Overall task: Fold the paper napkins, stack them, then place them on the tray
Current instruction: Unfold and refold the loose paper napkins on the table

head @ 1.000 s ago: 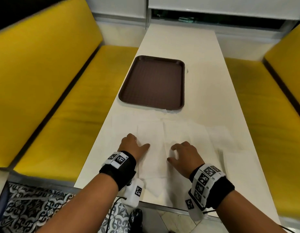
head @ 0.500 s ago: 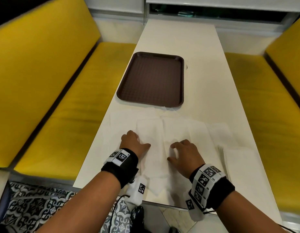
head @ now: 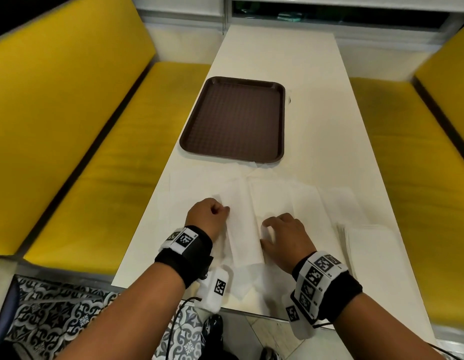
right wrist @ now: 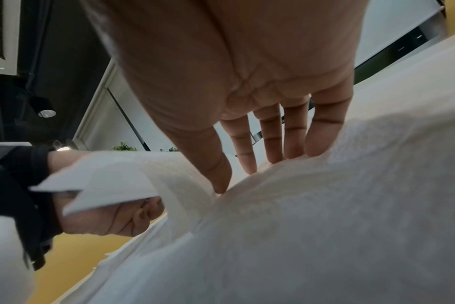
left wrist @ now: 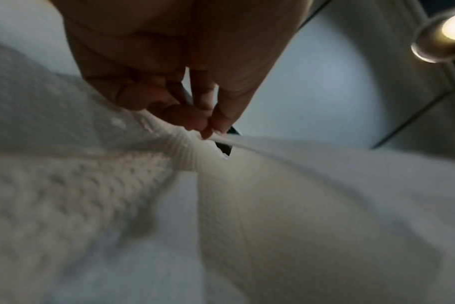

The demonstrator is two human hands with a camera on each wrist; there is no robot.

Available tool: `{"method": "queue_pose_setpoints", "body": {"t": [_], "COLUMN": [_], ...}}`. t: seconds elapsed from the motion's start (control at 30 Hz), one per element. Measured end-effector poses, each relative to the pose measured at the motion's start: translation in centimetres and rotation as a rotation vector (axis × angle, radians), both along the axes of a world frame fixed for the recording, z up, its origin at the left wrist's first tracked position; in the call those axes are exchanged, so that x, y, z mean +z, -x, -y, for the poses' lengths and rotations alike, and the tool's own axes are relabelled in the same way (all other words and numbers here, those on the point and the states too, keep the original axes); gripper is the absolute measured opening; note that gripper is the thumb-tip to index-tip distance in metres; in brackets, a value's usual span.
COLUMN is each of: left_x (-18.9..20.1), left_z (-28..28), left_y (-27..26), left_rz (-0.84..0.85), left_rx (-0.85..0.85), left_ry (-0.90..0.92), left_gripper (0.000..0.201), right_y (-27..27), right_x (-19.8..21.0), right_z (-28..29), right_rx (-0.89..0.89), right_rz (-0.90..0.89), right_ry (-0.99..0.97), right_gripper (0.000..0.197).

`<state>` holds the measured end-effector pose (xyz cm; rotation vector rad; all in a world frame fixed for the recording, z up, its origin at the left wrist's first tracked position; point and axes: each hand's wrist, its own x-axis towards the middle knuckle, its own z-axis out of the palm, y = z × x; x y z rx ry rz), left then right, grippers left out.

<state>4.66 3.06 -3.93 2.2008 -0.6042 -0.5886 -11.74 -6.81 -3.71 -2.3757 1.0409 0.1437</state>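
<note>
Between the left hand's thumb and fingertips, a lifted edge of one white paper napkin is pinched. Beside it, the right hand lies open, straight fingers pressing the neighbouring paper flat. Both work at the near end of a white table. Such tissue looks light, soft and easily torn, so holding an edge or corner gently seems best. Several napkins overlap here; an exact count is unclear. One separate pile sits to the right, and one brown tray waits just beyond.
</note>
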Motion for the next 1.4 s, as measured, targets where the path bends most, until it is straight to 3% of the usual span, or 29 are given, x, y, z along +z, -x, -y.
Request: {"method": "queue_pose_setpoints", "body": {"t": [0.1, 0.2, 0.33, 0.53, 0.7, 0.87, 1.1, 1.23, 1.4], "left_x": [0.9, 2.6, 6.1, 9.4, 10.5, 11.3, 9.5, 8.5, 8.5], "left_z": [0.0, 0.1, 0.8, 1.6, 1.4, 0.8, -0.3, -0.7, 0.2], "left_y": [-0.1, -0.3, -0.8, -1.7, -2.6, -3.2, -3.5, -1.7, -0.7], "left_rz": [0.046, -0.137, -0.267, -0.364, -0.372, -0.452, -0.607, -0.730, -0.757], "left_rx": [-0.034, -0.049, -0.089, -0.214, -0.293, -0.220, -0.105, -0.120, -0.137], "left_ry": [0.092, 0.297, 0.433, 0.464, 0.486, 0.482, 0.494, 0.530, 0.523], "left_gripper": [0.026, 0.026, 0.027, 0.033, 0.039, 0.034, 0.059, 0.049, 0.017], "right_y": [0.0, -0.5, -2.2, -4.4, -4.1, -3.4, -1.4, 0.1, 2.1], "right_x": [0.2, 1.4, 4.6, 7.7, 9.1, 11.7, 13.3, 12.9, 11.6], "right_z": [0.4, 1.1, 2.8, 5.8, 7.0, 7.4, 8.1, 8.1, 7.9], "right_rx": [-0.040, -0.100, -0.100, 0.098, 0.149, 0.051, -0.158, -0.263, -0.296], "right_rz": [0.072, 0.335, 0.564, 0.449, 0.463, 0.597, 0.846, 0.959, 1.003], "right_ry": [-0.032, -0.011, -0.023, -0.175, -0.168, -0.265, -0.379, -0.451, -0.517], "right_gripper": [0.035, 0.031, 0.048, 0.057, 0.012, 0.006, 0.012, 0.016, 0.014]}}
